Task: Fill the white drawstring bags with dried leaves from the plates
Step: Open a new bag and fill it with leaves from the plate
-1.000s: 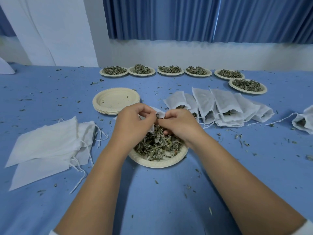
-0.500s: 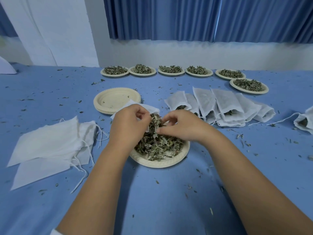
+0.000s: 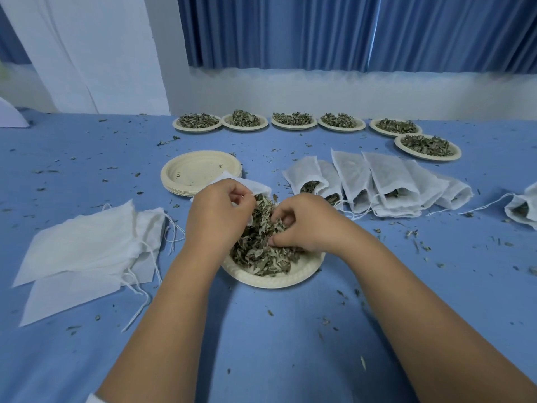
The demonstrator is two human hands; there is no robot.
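Lowered back into the plate (image 3: 276, 279) toward the near edge of the tabletop (image 3: 261, 344), the right hand (image 3: 305, 225) clutches dried leaves (image 3: 258, 254) while the left hand (image 3: 218, 212) pinches the white drawstring bag (image 3: 257, 186) at its far rim.

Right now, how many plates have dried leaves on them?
7. Five plates in a row at the back, a sixth plate nearer at its right end, and the near plate. None looks hidden.
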